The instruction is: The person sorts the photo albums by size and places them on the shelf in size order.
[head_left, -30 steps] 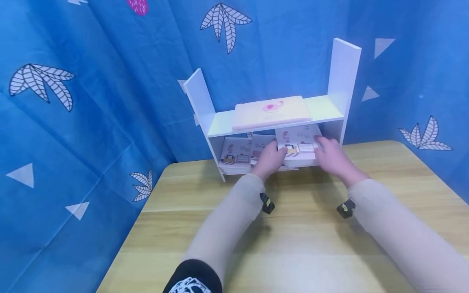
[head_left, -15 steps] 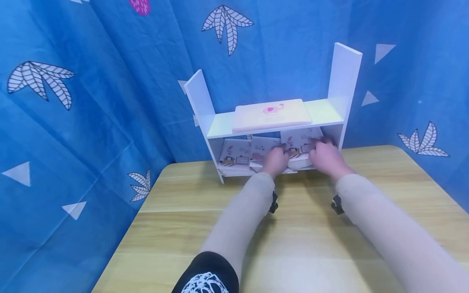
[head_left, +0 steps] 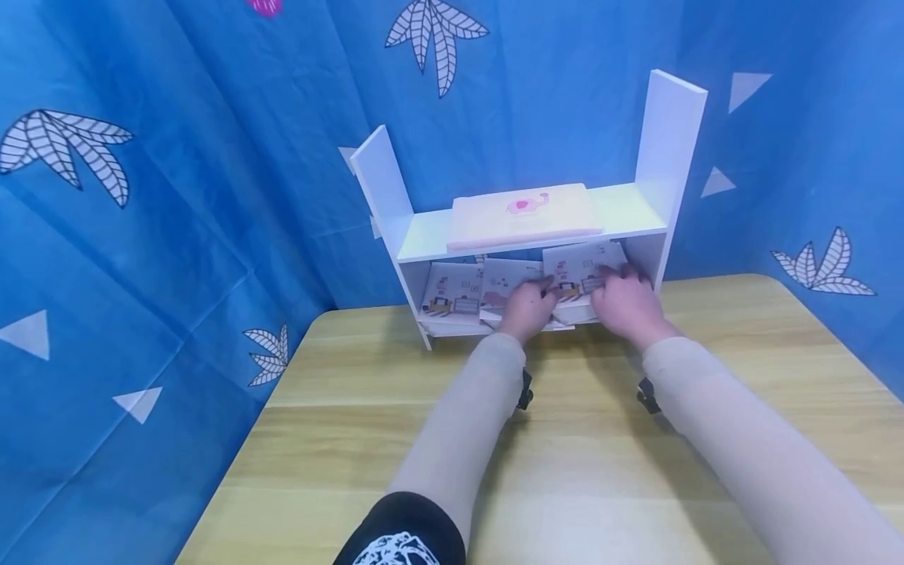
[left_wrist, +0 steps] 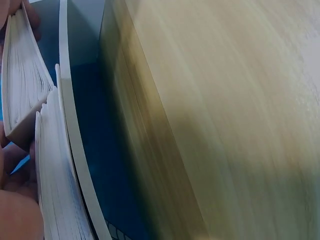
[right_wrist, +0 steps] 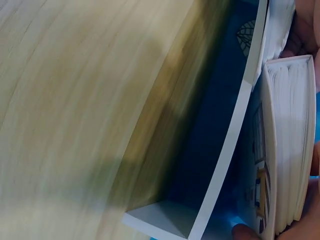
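Observation:
A thick white book [head_left: 585, 265] with a printed cover lies slanted in the lower right of the white shelf. My right hand [head_left: 626, 306] grips it by its right side; in the right wrist view a fingertip [right_wrist: 244, 232] shows by the cover and more fingers on the opposite face. At the lower left corner, my left hand [head_left: 528, 308] holds the same book, fingers [left_wrist: 17, 177] bent close to the corner. A second book [head_left: 510, 278] lies just left, partly behind the left hand. Farther left is a third similar book [head_left: 452, 290].
The white shelf [head_left: 628, 208] stands at the back of the wooden table [head_left: 353, 439], its side panels rising above the upper board. A pale pink book [head_left: 523, 220] with an elephant lies on that board. A blue patterned curtain [head_left: 551, 94] hangs behind and at the sides.
The right-hand book has gone back and down into the lower shelf, with both hands following. My left hand moved right, my right hand slightly left. Over the last half second little has moved.

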Demonstrator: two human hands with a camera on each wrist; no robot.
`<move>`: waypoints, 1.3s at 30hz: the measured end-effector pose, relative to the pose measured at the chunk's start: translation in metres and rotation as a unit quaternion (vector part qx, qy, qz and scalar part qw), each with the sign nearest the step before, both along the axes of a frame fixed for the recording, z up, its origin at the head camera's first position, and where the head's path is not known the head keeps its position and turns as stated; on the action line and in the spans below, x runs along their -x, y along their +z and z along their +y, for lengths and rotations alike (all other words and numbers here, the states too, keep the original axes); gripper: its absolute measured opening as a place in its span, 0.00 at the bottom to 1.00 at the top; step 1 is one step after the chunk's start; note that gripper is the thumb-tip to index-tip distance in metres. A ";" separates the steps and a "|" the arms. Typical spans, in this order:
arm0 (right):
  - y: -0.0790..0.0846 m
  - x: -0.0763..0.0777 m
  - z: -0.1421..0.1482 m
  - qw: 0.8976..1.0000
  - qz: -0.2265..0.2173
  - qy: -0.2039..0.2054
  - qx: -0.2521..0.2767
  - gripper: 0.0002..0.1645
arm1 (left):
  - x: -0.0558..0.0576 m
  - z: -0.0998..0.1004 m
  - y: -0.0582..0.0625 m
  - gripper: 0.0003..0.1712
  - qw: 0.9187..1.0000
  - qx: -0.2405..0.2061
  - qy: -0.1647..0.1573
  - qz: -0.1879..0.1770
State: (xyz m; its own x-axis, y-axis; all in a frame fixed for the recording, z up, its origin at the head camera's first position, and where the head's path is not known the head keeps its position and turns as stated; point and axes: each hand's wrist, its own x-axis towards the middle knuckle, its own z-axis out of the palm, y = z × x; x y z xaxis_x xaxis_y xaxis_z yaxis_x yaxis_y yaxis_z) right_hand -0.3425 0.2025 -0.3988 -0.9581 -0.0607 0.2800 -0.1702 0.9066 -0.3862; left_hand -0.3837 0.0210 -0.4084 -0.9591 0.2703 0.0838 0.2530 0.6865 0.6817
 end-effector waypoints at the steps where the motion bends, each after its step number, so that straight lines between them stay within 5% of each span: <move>1: 0.000 0.000 0.000 1.000 0.002 0.001 0.000 0.30 | 0.001 0.000 0.000 0.28 1.000 -0.005 0.002 0.001; 25: -0.013 -0.004 -0.007 0.998 0.003 0.006 -0.062 0.24 | -0.002 -0.002 -0.002 0.27 1.000 0.000 0.012 0.005; 39: -0.025 -0.003 -0.009 1.000 -0.022 0.013 -0.012 0.29 | -0.004 -0.007 -0.002 0.27 0.999 0.023 0.000 0.039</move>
